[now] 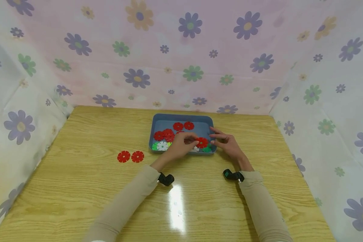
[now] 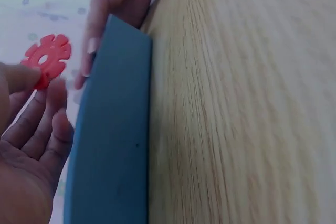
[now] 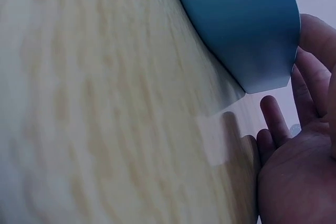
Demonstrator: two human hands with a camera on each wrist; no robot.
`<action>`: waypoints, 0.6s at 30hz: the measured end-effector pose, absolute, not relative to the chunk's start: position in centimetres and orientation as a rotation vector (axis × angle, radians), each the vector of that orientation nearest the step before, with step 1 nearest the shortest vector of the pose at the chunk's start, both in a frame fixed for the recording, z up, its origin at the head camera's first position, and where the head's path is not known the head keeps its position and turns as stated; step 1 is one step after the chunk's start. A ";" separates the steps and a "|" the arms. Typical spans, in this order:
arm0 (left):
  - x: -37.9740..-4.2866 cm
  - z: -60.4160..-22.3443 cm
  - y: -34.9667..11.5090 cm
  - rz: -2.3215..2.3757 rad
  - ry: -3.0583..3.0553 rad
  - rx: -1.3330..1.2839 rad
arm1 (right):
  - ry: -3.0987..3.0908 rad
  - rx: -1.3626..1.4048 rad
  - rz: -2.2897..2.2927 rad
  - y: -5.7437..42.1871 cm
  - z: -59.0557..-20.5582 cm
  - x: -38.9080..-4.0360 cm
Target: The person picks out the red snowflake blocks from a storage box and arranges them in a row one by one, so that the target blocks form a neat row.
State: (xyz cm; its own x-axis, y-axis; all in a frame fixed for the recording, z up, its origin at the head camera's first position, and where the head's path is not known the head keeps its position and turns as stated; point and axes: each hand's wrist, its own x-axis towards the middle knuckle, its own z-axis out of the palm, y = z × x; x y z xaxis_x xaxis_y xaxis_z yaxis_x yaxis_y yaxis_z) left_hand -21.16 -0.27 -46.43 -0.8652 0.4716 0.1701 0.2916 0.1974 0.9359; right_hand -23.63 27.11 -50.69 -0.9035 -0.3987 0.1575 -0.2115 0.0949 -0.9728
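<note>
My left hand (image 1: 181, 147) pinches a red notched plastic disc (image 1: 202, 142) between thumb and fingertips, above the front right part of the blue-grey tray (image 1: 183, 117). In the left wrist view the same disc (image 2: 54, 51) stands tilted, its centre hole showing. At the tray's right end is my right hand (image 1: 230, 147), its fingers extended at the rim and no disc in them. The right wrist view shows those fingers by the tray's corner (image 3: 257, 51); whether they press on it I cannot tell. More red discs (image 1: 168, 133) lie inside the tray.
Along the tray's front lie a white disc (image 1: 162, 146) and green discs (image 1: 207, 149), partly hidden by the hands. Two red discs (image 1: 130, 156) lie side by side on the wooden table (image 1: 87, 188), left of the tray. Flower-patterned cloth (image 1: 169, 50) hangs behind and at both sides.
</note>
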 end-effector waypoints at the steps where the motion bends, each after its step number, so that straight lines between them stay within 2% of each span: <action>1: -20.8 -46.3 -0.7 1.778 2.279 0.720 | 2.209 -0.611 -1.925 27.1 -50.7 -23.6; 7: -18.5 -45.9 -3.9 1.852 2.170 0.574 | 2.233 -0.600 -1.900 27.2 -50.6 -23.7; 18: -14.3 -48.9 -10.9 1.685 1.974 0.252 | 2.221 -0.611 -1.928 26.9 -50.8 -23.6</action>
State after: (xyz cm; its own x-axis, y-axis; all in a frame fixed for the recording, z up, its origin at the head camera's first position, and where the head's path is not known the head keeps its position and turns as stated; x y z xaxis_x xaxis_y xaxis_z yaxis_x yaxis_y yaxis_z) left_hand -14.27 -10.89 -48.86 -0.8435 0.4647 -0.2693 -0.1929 0.2057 0.9594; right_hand -23.58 26.91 -50.79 -0.9082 -0.3873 0.1587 -0.2115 0.0975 -0.9725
